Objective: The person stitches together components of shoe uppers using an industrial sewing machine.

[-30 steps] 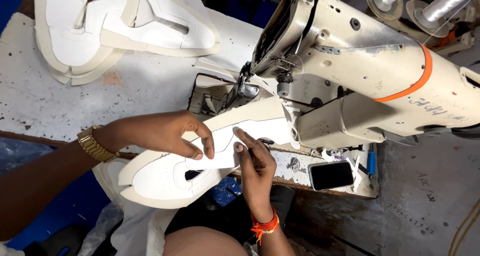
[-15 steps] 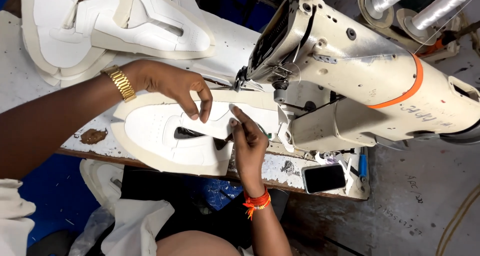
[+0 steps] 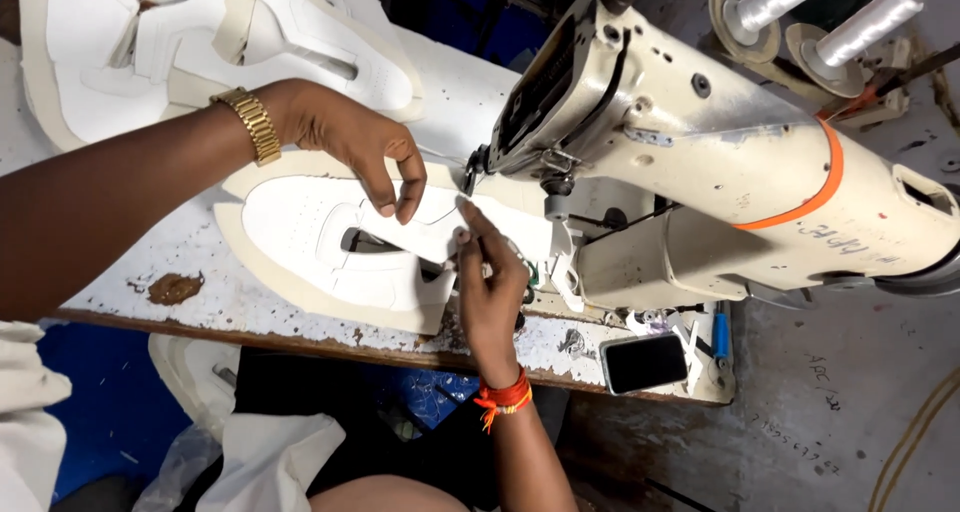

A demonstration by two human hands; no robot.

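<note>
A white shoe upper (image 3: 300,234) with a cream lining edge lies flat on the worn white table (image 3: 200,292), its right end under the needle area of a cream sewing machine (image 3: 690,152). My left hand (image 3: 350,142), with a gold watch on the wrist, presses its fingertips down on the top of the piece. My right hand (image 3: 490,292), with an orange thread band on the wrist, pinches the piece's near edge close to the needle.
A stack of more white cut shoe uppers (image 3: 200,52) sits at the back left. A dark phone (image 3: 645,362) lies at the table's front right corner. Two thread cones (image 3: 830,12) stand behind the machine. White cloth pieces (image 3: 270,452) hang below the table edge.
The shoe upper has slid up and to the left on the table, turning flatter. My left hand moved with it and my right hand stays on its near edge by the needle.
</note>
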